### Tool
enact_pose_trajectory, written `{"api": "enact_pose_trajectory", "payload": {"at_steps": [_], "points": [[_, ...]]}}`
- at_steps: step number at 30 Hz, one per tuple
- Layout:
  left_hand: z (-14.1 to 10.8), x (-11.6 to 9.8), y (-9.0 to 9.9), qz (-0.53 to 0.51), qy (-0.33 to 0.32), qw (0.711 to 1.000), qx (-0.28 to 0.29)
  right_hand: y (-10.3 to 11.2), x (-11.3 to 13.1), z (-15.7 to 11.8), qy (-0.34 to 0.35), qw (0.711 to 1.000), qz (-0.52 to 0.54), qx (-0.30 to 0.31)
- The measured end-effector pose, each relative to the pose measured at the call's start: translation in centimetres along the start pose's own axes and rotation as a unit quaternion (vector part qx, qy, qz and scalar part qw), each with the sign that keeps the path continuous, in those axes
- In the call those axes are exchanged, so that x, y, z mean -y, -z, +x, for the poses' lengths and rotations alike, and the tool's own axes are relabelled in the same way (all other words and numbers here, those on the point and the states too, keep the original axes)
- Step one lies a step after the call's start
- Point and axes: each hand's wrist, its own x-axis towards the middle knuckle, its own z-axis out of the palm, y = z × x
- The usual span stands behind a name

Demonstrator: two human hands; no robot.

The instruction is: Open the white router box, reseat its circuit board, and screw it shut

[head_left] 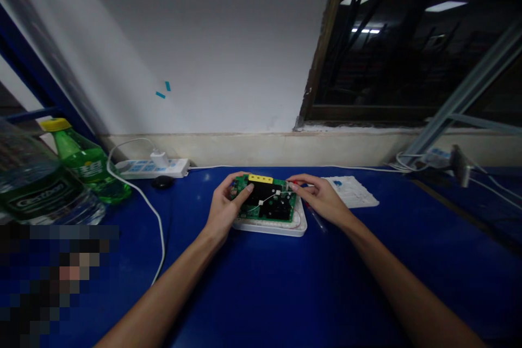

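Hands (223,209) (323,199), gripping circuit board (267,198), long axis crosswise

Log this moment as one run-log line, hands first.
left hand: holds green circuit board, left edge | right hand: holds same board, right edge | beneath: white breadboard | surface: blue tabletop

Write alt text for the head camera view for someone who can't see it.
The left hand and right hand hold a green circuit board on a white tray on a blue table. A green soda bottle and a power strip sit back left.
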Motion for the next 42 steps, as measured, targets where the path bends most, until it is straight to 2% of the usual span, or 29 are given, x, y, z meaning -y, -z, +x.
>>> {"api": "enact_pose_trajectory", "payload": {"at_steps": [3, 8, 11, 13, 17, 20, 22, 25, 28, 31, 33, 36, 42], "points": [[0.1, -0.1, 0.2, -0.012, 0.007, 1.000, 0.010, 0.2, 0.1, 0.0, -0.006, 1.000, -0.001, 0.018], [0.3, -0.3, 0.6, -0.018, 0.015, 0.999, 0.024, 0.3, -0.2, -0.2, -0.017, 0.995, 0.038, 0.086], [0.3, -0.3, 0.6, -0.016, 0.015, 0.999, 0.027, 0.1, -0.7, -0.3, -0.017, 0.994, 0.045, 0.098], [0.3, -0.2, 0.6, 0.006, 0.003, 0.999, 0.038, 0.0, -1.0, -0.4, -0.007, 0.996, 0.037, 0.087], [0.5, -0.5, 1.0, 0.126, -0.043, 0.990, 0.042, -0.4, -1.6, -0.4, 0.022, 0.999, 0.020, 0.039], [0.8, -0.9, 1.6, 0.157, -0.009, 0.987, 0.032, -0.8, -1.8, -0.3, 0.037, 0.999, 0.019, -0.002], [1.0, -1.3, 2.1, 0.117, 0.015, 0.992, 0.049, -0.9, -1.9, -0.3, 0.050, 0.998, 0.032, -0.028], [1.3, -1.8, 2.5, -0.019, 0.041, 0.995, 0.085, -1.1, -2.2, -0.2, 0.078, 0.993, 0.042, -0.071], [1.3, -2.0, 2.3, -0.138, 0.114, 0.981, 0.076, -1.2, -2.5, -0.4, 0.120, 0.989, 0.015, -0.082], [1.3, -1.9, 1.9, -0.144, 0.178, 0.973, 0.033, -1.0, -2.7, -0.6, 0.156, 0.986, -0.043, -0.046], [1.3, -1.6, 1.7, -0.138, 0.186, 0.973, 0.012, -0.8, -2.8, -0.7, 0.162, 0.982, -0.092, -0.029], [1.2, -1.4, 1.5, -0.143, 0.187, 0.972, 0.009, -0.5, -3.0, -0.7, 0.141, 0.979, -0.147, -0.017], [1.0, -1.3, 1.2, -0.144, 0.204, 0.968, -0.003, -0.1, -3.0, -0.3, 0.110, 0.985, -0.128, 0.020]]}}
